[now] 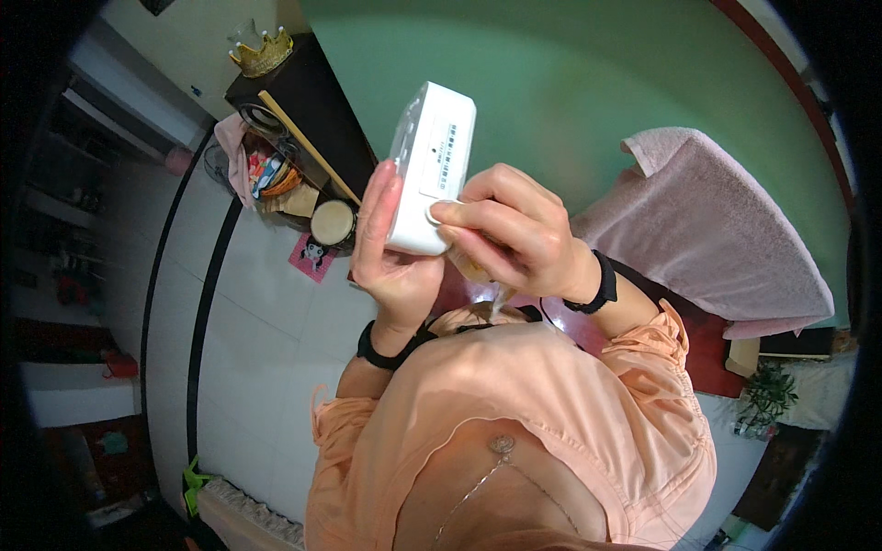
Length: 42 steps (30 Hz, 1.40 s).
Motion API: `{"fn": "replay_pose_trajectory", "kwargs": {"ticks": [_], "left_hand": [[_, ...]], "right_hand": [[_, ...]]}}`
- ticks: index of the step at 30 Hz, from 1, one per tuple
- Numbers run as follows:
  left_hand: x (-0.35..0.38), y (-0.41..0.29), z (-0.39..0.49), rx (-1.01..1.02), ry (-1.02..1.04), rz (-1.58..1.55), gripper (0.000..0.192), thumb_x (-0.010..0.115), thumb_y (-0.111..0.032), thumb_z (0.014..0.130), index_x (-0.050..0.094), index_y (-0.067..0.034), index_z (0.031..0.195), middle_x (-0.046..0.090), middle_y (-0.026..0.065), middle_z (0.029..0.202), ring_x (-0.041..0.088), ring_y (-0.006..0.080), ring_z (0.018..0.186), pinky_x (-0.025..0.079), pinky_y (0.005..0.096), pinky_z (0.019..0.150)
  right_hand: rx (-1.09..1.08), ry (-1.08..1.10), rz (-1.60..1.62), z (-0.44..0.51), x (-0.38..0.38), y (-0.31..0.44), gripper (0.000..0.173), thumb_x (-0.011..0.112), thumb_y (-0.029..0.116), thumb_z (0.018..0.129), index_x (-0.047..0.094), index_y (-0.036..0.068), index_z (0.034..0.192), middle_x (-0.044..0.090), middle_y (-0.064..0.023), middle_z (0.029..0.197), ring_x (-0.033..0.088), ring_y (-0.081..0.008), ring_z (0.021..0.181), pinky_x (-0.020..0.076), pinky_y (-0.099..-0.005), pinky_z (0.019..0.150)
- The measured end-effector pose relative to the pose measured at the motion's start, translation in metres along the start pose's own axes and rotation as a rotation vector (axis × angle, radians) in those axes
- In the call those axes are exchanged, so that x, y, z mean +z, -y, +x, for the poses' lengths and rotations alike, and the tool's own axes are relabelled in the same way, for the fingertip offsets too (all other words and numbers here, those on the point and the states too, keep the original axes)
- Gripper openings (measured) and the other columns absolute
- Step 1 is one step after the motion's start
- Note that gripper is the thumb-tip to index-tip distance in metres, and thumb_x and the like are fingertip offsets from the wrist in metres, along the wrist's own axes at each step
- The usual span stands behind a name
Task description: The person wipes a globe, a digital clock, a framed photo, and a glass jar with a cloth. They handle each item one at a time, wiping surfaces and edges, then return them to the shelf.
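Observation:
My left hand (pixel 377 241) holds a white plastic box-shaped device (pixel 455 117), its fingers along the left side and its palm under the lower end. A pale label (pixel 438 155) with printed writing is on the face turned to me. Near that face's lower end, the thumb and index finger of my right hand (pixel 513 231) grip a small round white piece (pixel 434 212); whether it is fixed to the device cannot be told. Below the right hand's fingers shows something yellowish and translucent (pixel 470 267), mostly hidden. Both wrists wear black bands.
A pinkish towel (pixel 710 227) drapes over something at the right, by a green surface (pixel 551 82). Upper left, a gold crown (pixel 263 54) sits on a dark cabinet (pixel 310 89). A round-topped container (pixel 333 222) and a pink picture mat (pixel 311 258) lie near the tiled floor (pixel 255 330).

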State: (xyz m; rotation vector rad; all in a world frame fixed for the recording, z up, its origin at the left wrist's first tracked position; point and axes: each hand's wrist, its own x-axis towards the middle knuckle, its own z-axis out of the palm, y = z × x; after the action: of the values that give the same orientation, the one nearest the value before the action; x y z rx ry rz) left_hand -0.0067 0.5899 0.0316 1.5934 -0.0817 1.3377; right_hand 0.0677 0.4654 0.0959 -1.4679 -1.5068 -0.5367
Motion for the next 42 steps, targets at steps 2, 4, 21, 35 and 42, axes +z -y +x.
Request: {"fn": "replay_pose_trajectory", "kwargs": {"ticks": [2,4,21,35,42], "left_hand": [[-0.002,0.002,-0.001,-0.063,0.037,-0.070,0.059,0.077,0.007,0.069,0.055,0.003,0.124,0.052,0.0220,0.132,0.054,0.0318,0.120,0.046,0.0408,0.100],[-0.004,0.004,-0.001,-0.066,0.084,-0.076,0.065,0.078,0.008,0.068,0.051,0.002,0.127,0.050,0.0228,0.134,0.052,0.0311,0.122,0.046,0.0399,0.100],[-0.029,-0.010,0.002,-0.227,0.310,-0.223,0.078,0.081,0.004,0.064,0.044,-0.002,0.132,0.049,0.0237,0.135,0.052,0.0305,0.123,0.046,0.0411,0.101],[-0.018,-0.027,-0.005,-0.371,0.232,-0.127,0.071,0.077,0.008,0.069,0.043,0.005,0.132,0.053,0.0211,0.130,0.055,0.0257,0.118,0.050,0.0375,0.095],[-0.005,-0.025,-0.010,-0.199,0.172,-0.072,0.061,0.077,0.006,0.069,0.052,0.005,0.124,0.054,0.0242,0.129,0.055,0.0320,0.118,0.049,0.0398,0.096]], "right_hand": [[0.044,0.039,0.003,-0.005,-0.005,-0.003,0.015,0.069,0.006,0.079,0.066,0.001,0.093,0.055,-0.0105,0.080,0.057,-0.0249,0.068,0.0461,-0.0327,0.058],[0.054,0.057,0.003,-0.008,-0.013,-0.008,0.014,0.069,0.006,0.079,0.067,0.001,0.092,0.056,-0.0109,0.079,0.057,-0.0243,0.067,0.0462,-0.0324,0.056],[0.050,0.214,0.006,0.016,-0.066,-0.044,0.041,0.076,0.028,0.075,0.068,0.006,0.108,0.056,-0.0140,0.107,0.057,-0.0258,0.091,0.0460,-0.0332,0.076],[0.187,0.066,-0.008,-0.007,-0.053,-0.041,0.017,0.077,0.013,0.077,0.072,0.005,0.091,0.060,-0.0093,0.092,0.059,-0.0172,0.074,0.0469,-0.0269,0.062],[0.151,-0.011,-0.078,0.000,-0.040,-0.026,0.016,0.073,0.012,0.080,0.071,0.003,0.093,0.058,-0.0112,0.091,0.058,-0.0179,0.072,0.0466,-0.0277,0.061]]}}
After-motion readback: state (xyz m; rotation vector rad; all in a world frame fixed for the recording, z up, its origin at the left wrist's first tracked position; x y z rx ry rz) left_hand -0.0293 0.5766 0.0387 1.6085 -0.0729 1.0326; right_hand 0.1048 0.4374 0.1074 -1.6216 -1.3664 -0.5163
